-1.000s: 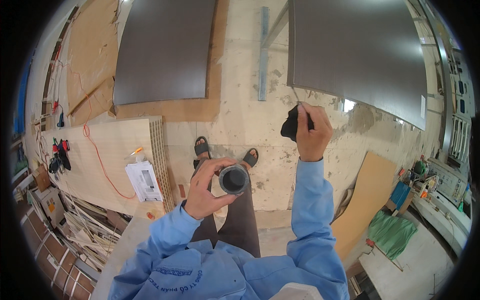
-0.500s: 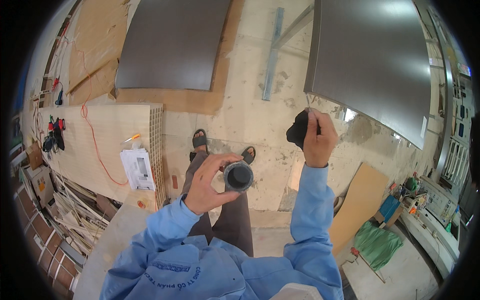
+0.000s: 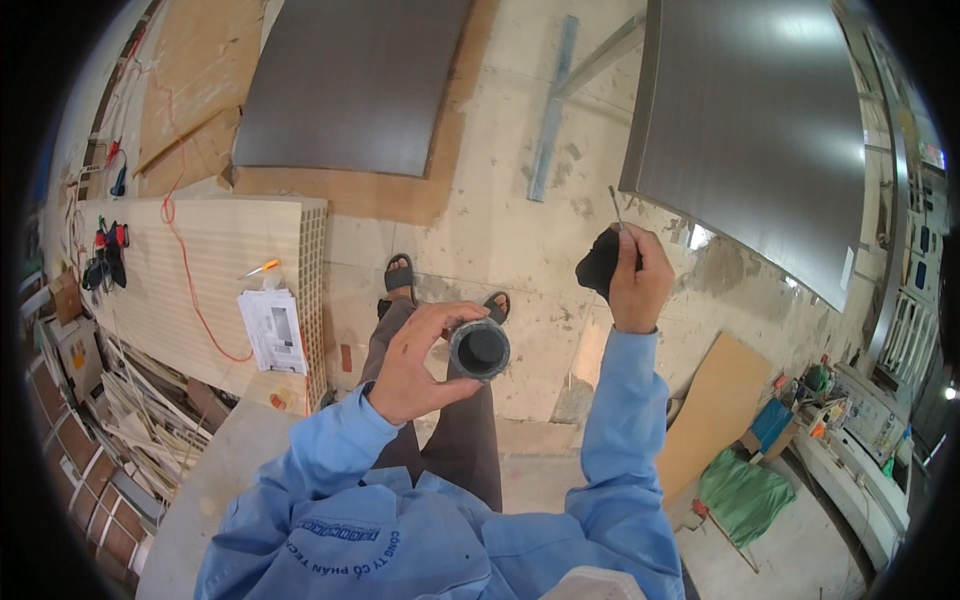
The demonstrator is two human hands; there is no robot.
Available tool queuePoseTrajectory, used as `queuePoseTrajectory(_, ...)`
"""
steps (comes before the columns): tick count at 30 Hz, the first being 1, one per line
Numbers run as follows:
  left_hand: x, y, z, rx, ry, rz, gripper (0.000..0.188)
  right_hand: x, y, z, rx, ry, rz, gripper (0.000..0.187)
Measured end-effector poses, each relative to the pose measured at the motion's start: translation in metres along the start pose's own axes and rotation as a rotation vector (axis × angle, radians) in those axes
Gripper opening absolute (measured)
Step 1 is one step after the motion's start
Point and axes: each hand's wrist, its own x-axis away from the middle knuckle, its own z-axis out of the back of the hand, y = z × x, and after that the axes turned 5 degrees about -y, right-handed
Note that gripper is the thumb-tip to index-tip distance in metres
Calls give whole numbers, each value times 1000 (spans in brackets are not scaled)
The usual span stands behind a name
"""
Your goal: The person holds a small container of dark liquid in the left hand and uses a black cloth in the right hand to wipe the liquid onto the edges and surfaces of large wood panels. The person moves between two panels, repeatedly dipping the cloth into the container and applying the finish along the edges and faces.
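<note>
My left hand (image 3: pixel 415 365) is wrapped round a dark grey, open-topped cup (image 3: pixel 480 349), its mouth facing up and its inside dark. The rim looks smeared with grey. Off to the right, my right hand (image 3: pixel 641 285) is closed on a bunched black cloth (image 3: pixel 597 262). Between the thumb and fingers of that hand a thin stick-like tool (image 3: pixel 616 207) points away from me, with a darker tip; whether it is a small brush I cannot tell. The tip is near the corner of a large dark brown panel (image 3: pixel 750 130) but appears apart from it.
Another dark panel (image 3: pixel 350 90) lies on brown cardboard (image 3: pixel 380 200) at the far left. Nearer stands a stack of pale ribbed boards (image 3: pixel 200 260) bearing papers (image 3: pixel 272 330) and an orange cable (image 3: pixel 185 295). A metal bar (image 3: pixel 553 120) is on the floor. At right are a tan board (image 3: pixel 715 415) and green sheeting (image 3: pixel 745 495).
The stick's tip has come away from the panel's corner, and more of the stick shows. The view has shifted slightly. My left hand still holds the cup in much the same place.
</note>
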Motion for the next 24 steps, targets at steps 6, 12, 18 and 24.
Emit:
queuePoseTrajectory(6,-2,-4,-1,54,49,-3,71,1,-1,0,21,59,4,16)
queuePoseTrajectory(12,-1,-3,10,69,16,41,70,10,-10,-1,-30,123,107,14)
queuePoseTrajectory(18,-3,-4,17,64,26,54,70,9,-18,0,-34,94,-72,12)
queuePoseTrajectory(24,-3,-4,20,57,30,40,69,9,-24,1,-10,163,-31,11)
